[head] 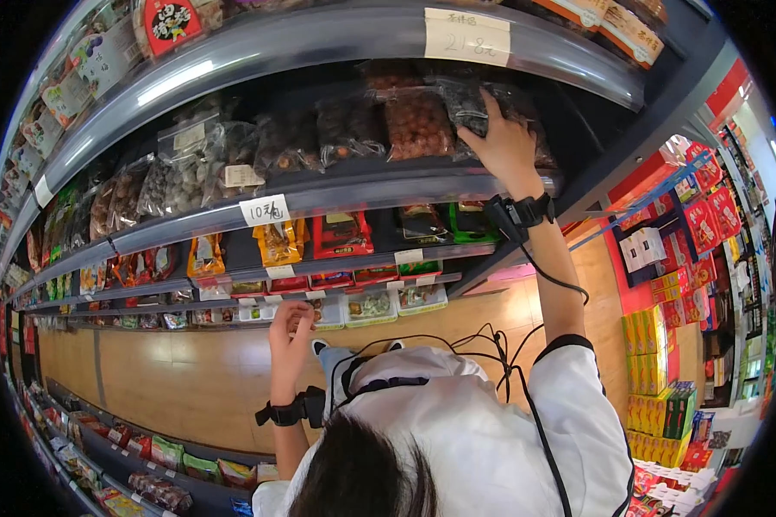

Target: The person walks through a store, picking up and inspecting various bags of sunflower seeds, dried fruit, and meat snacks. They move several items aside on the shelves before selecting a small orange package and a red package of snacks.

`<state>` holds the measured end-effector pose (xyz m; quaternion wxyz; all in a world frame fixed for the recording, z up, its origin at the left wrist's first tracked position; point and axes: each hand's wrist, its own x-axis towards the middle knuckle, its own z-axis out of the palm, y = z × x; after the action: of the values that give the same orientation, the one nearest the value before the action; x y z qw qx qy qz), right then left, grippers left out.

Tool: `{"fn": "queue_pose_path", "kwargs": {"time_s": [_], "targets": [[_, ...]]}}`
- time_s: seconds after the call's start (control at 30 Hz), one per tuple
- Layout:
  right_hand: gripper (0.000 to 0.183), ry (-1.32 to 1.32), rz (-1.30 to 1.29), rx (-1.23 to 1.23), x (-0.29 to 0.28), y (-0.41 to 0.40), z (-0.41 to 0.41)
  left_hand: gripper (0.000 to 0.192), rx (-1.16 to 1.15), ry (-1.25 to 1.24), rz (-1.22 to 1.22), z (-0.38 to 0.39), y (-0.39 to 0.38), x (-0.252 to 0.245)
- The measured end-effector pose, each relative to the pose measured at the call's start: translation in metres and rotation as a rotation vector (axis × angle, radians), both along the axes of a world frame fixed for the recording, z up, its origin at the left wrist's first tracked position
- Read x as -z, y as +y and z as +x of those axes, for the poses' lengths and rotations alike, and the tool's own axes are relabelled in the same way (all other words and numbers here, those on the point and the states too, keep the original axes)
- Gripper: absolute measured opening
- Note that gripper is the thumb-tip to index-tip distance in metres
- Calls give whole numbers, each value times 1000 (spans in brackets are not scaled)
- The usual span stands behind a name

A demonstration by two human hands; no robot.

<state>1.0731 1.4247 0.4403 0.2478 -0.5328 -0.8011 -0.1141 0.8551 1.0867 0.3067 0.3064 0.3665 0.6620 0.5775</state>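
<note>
My right hand [506, 147] reaches onto the upper shelf, fingers spread over a clear plastic bag of dark dried goods [462, 103] at the right end of a row. Whether the fingertips touch the bag is hard to tell. Left of it lies a bag of reddish-brown round pieces [420, 123], then bags of darker pieces [350, 126]. My left hand [292, 326] hangs in front of the lower shelves, fingers loosely curled, with no object visible in it. Each wrist wears a black strap with a small device.
Below are shelves with yellow packets [280, 242], a red packet [341, 234] and white-edged bins [370, 307]. A grey shelf upright [646, 152] stands at right, with stacked yellow boxes [645, 349] beyond. Black cables [506, 362] hang by my body. Another stocked shelf [168, 475] is behind me.
</note>
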Motion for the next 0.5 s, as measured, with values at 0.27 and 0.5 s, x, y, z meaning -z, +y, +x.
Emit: {"fn": "queue_pose_path", "kwargs": {"time_s": [0.27, 0.5], "targets": [[72, -36, 31, 18, 2, -8, -1, 14, -6, 26, -31, -2, -10, 5], [73, 35, 184, -178, -23, -11, -24, 13, -51, -4, -96, -16, -24, 19]]}}
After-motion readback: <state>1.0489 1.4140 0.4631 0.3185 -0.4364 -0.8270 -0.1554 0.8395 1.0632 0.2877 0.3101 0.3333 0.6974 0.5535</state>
